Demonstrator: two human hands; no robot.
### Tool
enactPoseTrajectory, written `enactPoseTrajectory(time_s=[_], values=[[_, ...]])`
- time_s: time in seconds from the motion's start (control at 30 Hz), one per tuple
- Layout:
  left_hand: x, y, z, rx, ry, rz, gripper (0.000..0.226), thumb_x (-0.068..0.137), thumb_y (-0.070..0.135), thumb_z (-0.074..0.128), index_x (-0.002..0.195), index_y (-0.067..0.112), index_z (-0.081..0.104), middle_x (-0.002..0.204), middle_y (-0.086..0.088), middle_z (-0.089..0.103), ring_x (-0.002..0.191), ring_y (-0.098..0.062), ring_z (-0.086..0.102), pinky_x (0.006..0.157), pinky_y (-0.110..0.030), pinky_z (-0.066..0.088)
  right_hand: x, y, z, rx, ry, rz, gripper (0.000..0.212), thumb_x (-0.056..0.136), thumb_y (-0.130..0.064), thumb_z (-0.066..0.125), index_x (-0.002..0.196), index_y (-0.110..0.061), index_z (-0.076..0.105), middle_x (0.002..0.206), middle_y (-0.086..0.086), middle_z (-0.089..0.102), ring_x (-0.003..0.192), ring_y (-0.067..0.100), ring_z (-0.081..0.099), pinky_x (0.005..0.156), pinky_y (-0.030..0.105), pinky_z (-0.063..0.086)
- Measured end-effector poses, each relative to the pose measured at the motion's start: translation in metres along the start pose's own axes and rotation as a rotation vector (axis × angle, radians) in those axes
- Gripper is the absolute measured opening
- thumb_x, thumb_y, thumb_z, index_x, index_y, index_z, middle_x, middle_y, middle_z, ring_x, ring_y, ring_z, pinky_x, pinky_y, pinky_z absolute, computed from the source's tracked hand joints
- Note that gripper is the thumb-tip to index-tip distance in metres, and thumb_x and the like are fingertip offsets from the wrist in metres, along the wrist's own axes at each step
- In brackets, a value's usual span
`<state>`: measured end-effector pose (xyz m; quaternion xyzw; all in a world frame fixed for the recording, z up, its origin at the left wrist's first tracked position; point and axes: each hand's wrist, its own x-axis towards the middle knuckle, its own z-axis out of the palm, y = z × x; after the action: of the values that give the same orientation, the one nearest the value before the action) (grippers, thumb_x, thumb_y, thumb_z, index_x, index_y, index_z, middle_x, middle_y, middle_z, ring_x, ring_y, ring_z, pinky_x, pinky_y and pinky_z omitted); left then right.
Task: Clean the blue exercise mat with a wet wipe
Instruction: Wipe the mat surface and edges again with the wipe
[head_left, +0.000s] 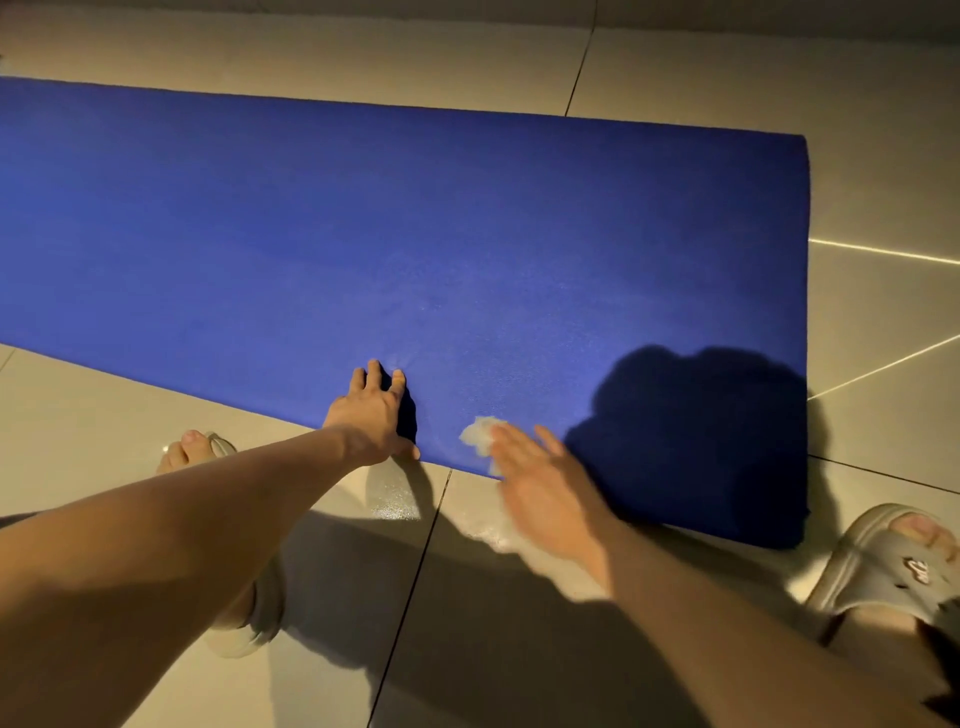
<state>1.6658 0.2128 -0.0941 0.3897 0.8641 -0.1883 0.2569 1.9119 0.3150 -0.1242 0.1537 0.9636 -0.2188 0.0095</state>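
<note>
The mat (415, 234) lies on the floor (727, 67). At six o'clock the left hand (371, 415) presses its near edge; just right, the blurred right hand (540, 488) presses the wipe (479, 434) onto it.

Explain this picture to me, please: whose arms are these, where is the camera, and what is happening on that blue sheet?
There is no machine here. A person works with bare hands, and one wide camera worn on the head looks forward and down, so the arms reach in from the bottom. A blue exercise mat lies unrolled on the tiled floor. The left hand presses its spread fingers on the mat's near edge. The right hand, blurred, lies flat on a crumpled white wet wipe on the mat near that edge. I see nothing clasped in either hand. The person's feet in pale slippers show at either side.
</note>
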Motion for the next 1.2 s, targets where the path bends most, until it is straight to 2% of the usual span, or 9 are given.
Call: enactPoseTrajectory(time_s=[0.1,0.23,0.33,0.43,0.6,0.7,0.77,0.87,1.2], values=[[0.001,-0.002,0.002,-0.007,0.001,0.001,0.128,0.072,0.065,0.081,0.162,0.017,0.006,0.163,-0.013,0.006,0.151,-0.034,0.009,0.105,-0.048,0.047,-0.014,0.054,-0.027,-0.139,0.022,0.083,0.057,0.088,-0.009,0.054,0.139,-0.034,0.051,0.153,-0.018,0.041,0.133,0.006,0.044,0.107,0.031,0.028],[0.002,-0.001,0.002,-0.009,0.017,0.007,0.126,0.07,0.065,0.083,0.161,0.017,0.01,0.154,-0.011,0.017,0.144,-0.033,0.019,0.098,-0.048,0.051,0.004,0.057,-0.033,-0.093,0.073,0.246,0.036,0.075,-0.002,0.074,0.105,-0.021,0.069,0.103,-0.001,0.066,0.087,0.025,0.061,0.073,0.033,0.046],[0.003,0.001,0.002,-0.012,0.023,0.0,0.126,0.068,0.063,0.085,0.16,0.016,0.012,0.152,-0.011,0.02,0.142,-0.033,0.022,0.095,-0.048,0.052,0.025,0.035,-0.033,0.092,0.058,0.424,0.023,0.091,-0.007,0.06,0.114,-0.011,0.062,0.109,0.009,0.058,0.096,0.031,0.06,0.077,0.035,0.05],[0.004,0.0,0.003,-0.024,0.02,0.001,0.127,0.068,0.062,0.085,0.16,0.016,0.012,0.154,-0.012,0.018,0.143,-0.033,0.021,0.098,-0.049,0.051,0.036,0.004,-0.027,0.23,0.03,0.517,0.023,0.101,-0.007,0.052,0.121,-0.001,0.063,0.11,0.008,0.057,0.101,0.027,0.062,0.066,0.009,0.045],[0.004,-0.001,0.007,-0.036,0.028,-0.004,0.128,0.067,0.061,0.086,0.161,0.017,0.01,0.158,-0.012,0.013,0.147,-0.033,0.015,0.101,-0.049,0.048,0.036,-0.038,-0.002,0.174,-0.019,0.304,0.031,0.1,-0.015,0.057,0.13,-0.018,0.065,0.121,0.006,0.057,0.102,0.03,0.063,0.086,0.035,0.048],[0.005,-0.002,0.008,-0.032,0.027,0.001,0.128,0.068,0.061,0.085,0.161,0.018,0.009,0.16,-0.013,0.011,0.149,-0.034,0.013,0.103,-0.05,0.047,0.018,-0.004,-0.006,0.148,-0.016,0.256,0.02,0.099,-0.01,0.055,0.107,-0.02,0.071,0.1,0.002,0.06,0.098,0.027,0.061,0.074,0.031,0.045],[0.005,-0.003,0.008,-0.025,0.035,0.002,0.128,0.067,0.062,0.086,0.161,0.017,0.011,0.158,-0.014,0.014,0.148,-0.035,0.015,0.101,-0.049,0.048,0.004,0.024,-0.016,0.073,0.038,0.422,0.019,0.102,-0.023,0.054,0.086,-0.02,0.064,0.089,-0.001,0.057,0.09,0.026,0.061,0.068,0.034,0.042],[0.006,-0.003,0.008,-0.008,0.045,0.009,0.127,0.067,0.063,0.085,0.16,0.016,0.012,0.156,-0.014,0.017,0.145,-0.035,0.018,0.098,-0.049,0.05,-0.004,0.032,-0.02,0.086,0.16,0.63,0.031,0.104,-0.035,0.051,0.083,-0.015,0.06,0.09,0.005,0.064,0.083,0.031,0.064,0.069,0.038,0.042],[0.004,-0.001,0.007,-0.01,0.037,0.005,0.127,0.068,0.061,0.086,0.16,0.016,0.012,0.161,-0.016,0.012,0.149,-0.037,0.014,0.104,-0.051,0.046,0.039,-0.031,0.01,0.201,0.108,0.346,0.02,0.093,-0.009,0.066,0.11,-0.019,0.067,0.107,0.002,0.067,0.091,0.024,0.068,0.068,0.026,0.048]])
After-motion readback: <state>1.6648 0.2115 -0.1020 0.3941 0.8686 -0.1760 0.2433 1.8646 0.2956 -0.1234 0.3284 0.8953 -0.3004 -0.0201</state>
